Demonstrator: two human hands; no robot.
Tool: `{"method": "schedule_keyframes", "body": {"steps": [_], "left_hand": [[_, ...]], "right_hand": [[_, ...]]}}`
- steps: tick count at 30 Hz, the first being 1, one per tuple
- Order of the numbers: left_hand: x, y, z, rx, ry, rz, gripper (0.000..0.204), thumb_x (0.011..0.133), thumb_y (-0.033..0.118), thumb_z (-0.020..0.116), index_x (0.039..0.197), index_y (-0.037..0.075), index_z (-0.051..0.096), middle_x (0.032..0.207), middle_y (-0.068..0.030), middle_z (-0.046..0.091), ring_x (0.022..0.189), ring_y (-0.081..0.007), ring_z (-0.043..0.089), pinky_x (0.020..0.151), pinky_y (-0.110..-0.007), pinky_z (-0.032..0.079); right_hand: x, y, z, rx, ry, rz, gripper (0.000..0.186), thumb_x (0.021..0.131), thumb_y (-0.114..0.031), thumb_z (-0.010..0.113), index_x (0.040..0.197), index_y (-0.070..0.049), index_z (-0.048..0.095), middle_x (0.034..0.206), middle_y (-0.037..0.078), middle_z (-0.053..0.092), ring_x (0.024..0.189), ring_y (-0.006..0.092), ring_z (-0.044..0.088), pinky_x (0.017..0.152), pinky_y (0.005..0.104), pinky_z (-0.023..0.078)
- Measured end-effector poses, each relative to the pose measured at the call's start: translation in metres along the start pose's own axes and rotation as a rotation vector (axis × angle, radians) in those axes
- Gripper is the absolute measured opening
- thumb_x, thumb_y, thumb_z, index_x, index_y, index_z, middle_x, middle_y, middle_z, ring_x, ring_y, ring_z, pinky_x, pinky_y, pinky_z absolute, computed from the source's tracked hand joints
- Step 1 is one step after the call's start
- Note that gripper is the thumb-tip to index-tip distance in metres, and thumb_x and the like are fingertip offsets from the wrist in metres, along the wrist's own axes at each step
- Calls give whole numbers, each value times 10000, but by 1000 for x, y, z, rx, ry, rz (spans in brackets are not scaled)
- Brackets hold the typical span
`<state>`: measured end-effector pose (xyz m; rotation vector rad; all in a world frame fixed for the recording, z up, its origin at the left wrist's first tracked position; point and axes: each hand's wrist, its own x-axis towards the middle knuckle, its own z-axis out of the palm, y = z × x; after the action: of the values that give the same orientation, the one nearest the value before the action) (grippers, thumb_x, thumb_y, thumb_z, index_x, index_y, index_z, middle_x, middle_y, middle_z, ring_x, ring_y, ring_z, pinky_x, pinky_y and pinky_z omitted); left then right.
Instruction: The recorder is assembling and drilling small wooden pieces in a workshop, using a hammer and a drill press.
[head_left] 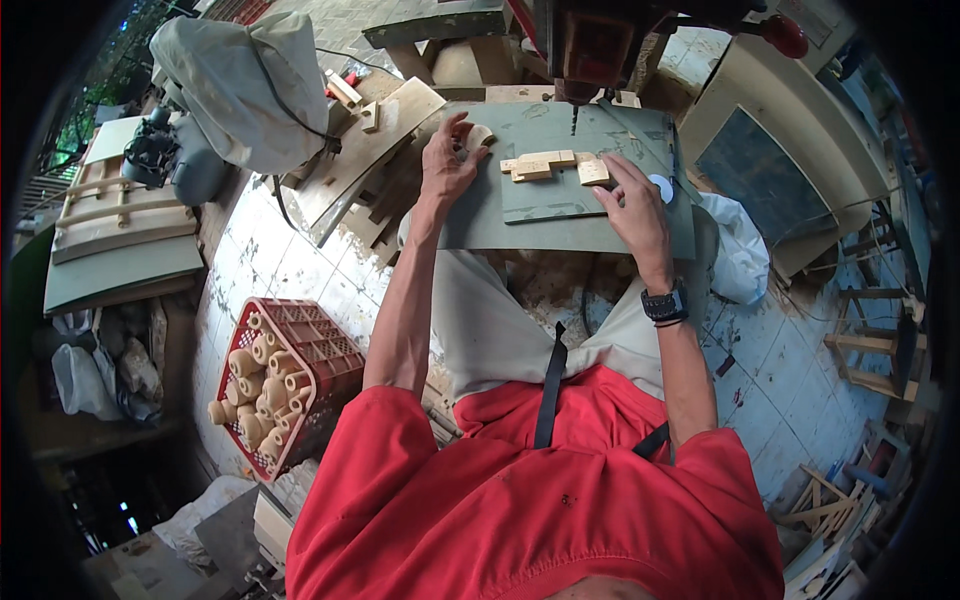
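Within our left hand (450,168) we hold a small rounded pale wooden piece (482,136) between thumb and fingers. Our right hand (640,218) spreads at the right edge of a squarish pale wooden block (593,173); whether it grips, we cannot tell. Left of that hand lies a stepped pale wooden assembly (540,163); beyond hangs a dark spiral drill bit (574,121).

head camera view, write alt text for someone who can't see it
At a drill press, the left hand holds a small wooden piece and the right hand is at a wooden block on a green board near the drill bit. To the left, a red plastic crate holds turned wooden pieces.
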<state>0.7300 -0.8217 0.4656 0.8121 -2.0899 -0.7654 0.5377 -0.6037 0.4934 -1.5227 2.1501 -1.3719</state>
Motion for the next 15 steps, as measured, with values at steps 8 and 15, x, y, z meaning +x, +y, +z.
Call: {"method": "schedule_keyframes", "body": {"steps": [8, 15], "left_hand": [[-25, 24, -5, -75, 203, 91, 362, 666, -34, 806, 1001, 67, 716, 1072, -77, 635, 913, -190, 654, 759, -287, 566], [-46, 104, 34, -99, -125, 268, 589, 711, -33, 782, 1256, 111, 611, 921, -66, 664, 835, -193, 654, 748, -298, 543]], "right_hand": [[-5, 6, 8, 47, 91, 34, 482, 831, -54, 701, 1298, -55, 580, 1108, 91, 658, 596, 121, 516, 602, 266, 476], [1, -26, 0, 179, -11, -137, 433, 769, -34, 738, 1190, -41, 638, 1068, 111, 653, 657, 180, 584, 589, 303, 500]]}}
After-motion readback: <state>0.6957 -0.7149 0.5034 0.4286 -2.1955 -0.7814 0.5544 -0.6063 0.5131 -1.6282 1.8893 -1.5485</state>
